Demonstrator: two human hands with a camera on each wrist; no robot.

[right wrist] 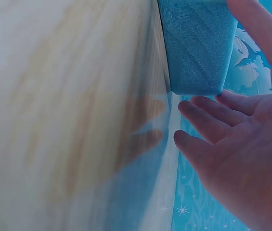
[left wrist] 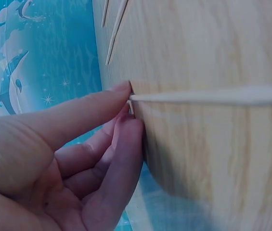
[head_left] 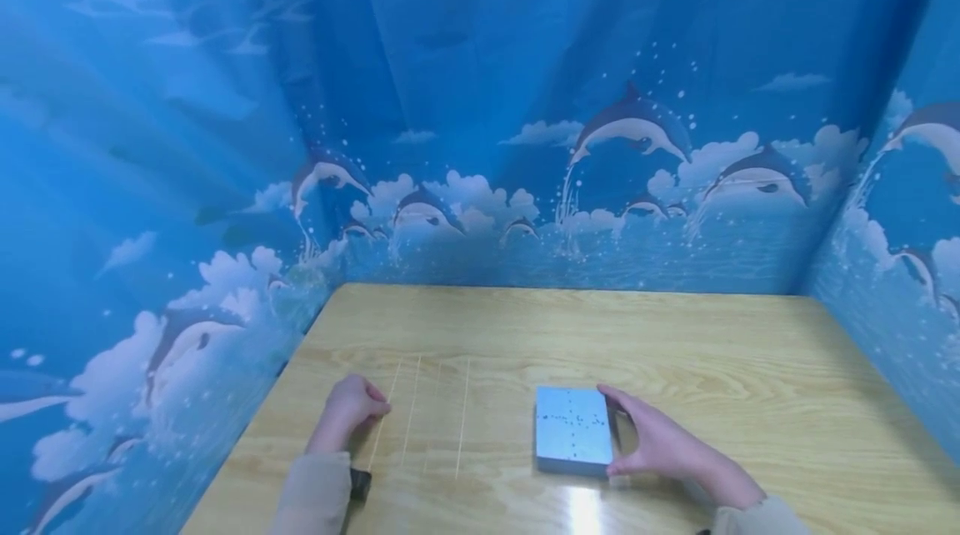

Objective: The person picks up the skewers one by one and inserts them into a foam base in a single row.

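Note:
Thumb and forefinger of my left hand (head_left: 351,410) pinch the end of a thin wooden skewer (left wrist: 208,97), which lies along the table top. More skewers (head_left: 462,418) lie roughly parallel to its right, spaced apart. A blue foam block (head_left: 573,427) sits flat on the table, with small dark holes marking a cross on its top. My right hand (head_left: 660,443) holds this block from its right side, thumb at the near corner and a finger at the far corner. In the right wrist view, the other fingers (right wrist: 205,118) spread loosely beside the block's end.
The wood-grain table (head_left: 675,343) is bounded at the back and sides by blue curtains (head_left: 480,102) printed with dolphins. Light glares off the table (head_left: 583,510) just in front of the block. A dark band or device (head_left: 360,485) is strapped at my left wrist.

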